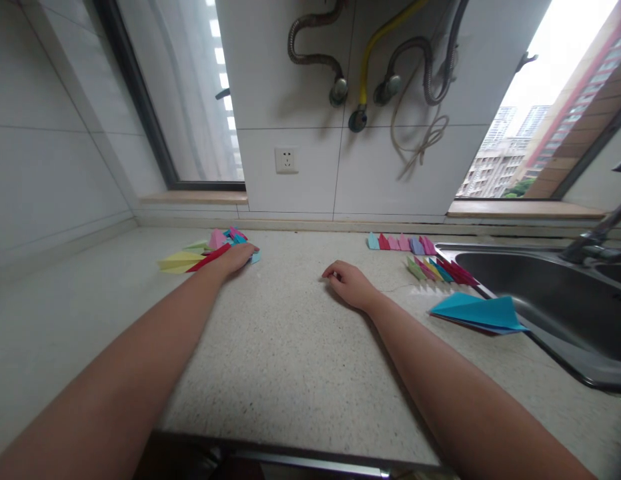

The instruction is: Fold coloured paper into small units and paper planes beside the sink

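Note:
My left hand (239,256) reaches over a loose pile of folded coloured papers on the left of the counter. A light blue folded paper (255,257) juts out by its fingertips; the fingers are mostly hidden, so I cannot tell whether they grip it. Beside the wrist lie a yellow folded paper (180,262) and a red folded paper (209,257), with a pink folded paper (217,239) behind. Near the middle, my right hand (349,285) rests low over the counter, its fingers curled in with thumb and fingertips close together. Nothing shows between them.
Small folded papers stand in a back row (401,243) and a second row (440,271) on the right. Closer lies a large blue paper plane (477,311), beside the steel sink (545,333) with its tap (597,233). Pipes and a socket (287,161) are on the wall.

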Demonstrator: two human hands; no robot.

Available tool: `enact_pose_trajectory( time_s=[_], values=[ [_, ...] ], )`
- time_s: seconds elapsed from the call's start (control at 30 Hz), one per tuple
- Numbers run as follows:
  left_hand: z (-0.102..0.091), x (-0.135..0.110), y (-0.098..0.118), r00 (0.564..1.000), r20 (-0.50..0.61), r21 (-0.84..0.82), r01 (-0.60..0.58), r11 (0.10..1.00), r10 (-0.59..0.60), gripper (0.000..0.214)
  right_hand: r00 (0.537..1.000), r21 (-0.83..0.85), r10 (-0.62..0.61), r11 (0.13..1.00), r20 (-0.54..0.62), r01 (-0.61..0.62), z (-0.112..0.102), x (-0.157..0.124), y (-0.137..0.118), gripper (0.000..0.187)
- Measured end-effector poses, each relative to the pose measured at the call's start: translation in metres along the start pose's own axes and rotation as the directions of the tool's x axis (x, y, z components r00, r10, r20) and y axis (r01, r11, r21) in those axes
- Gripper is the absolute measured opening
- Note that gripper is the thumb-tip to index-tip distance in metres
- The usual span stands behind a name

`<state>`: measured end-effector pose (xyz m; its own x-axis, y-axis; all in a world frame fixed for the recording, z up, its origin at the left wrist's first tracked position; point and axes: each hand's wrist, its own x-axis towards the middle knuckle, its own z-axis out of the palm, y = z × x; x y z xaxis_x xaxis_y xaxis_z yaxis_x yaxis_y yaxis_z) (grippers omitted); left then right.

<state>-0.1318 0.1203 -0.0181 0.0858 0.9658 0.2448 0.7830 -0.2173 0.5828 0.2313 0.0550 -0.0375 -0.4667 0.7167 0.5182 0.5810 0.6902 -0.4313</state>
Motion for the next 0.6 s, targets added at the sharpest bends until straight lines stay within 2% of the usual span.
enact_pose_trajectory(
  time_s=[0.1, 0.27, 0.43, 0.6],
  values=[
    [0.004, -0.007, 0.002, 1.000, 0.011, 0.110, -0.012, 0.994, 0.010, 0.035, 1.000, 0.003, 0.000, 1.000, 0.012, 0.000, 0.000, 0.000, 0.000, 0.022],
    [0.008, -0.018, 0.006, 0.997, -0.039, 0.253, -0.058, 0.966, 0.070, 0.037, 0.999, -0.001, 0.012, 1.000, 0.033, -0.012, 0.000, 0.000, 0.000, 0.022],
    [0.011, -0.022, 0.007, 0.991, -0.065, 0.279, -0.091, 0.956, 0.114, 0.030, 0.999, 0.000, 0.013, 1.000, 0.046, -0.013, -0.001, 0.000, 0.000, 0.022],
    [0.012, -0.023, 0.004, 0.967, -0.063, 0.331, -0.214, 0.919, 0.248, 0.031, 0.998, 0.006, 0.007, 1.000, 0.065, -0.008, -0.001, 0.000, 0.000, 0.021]
  ],
)
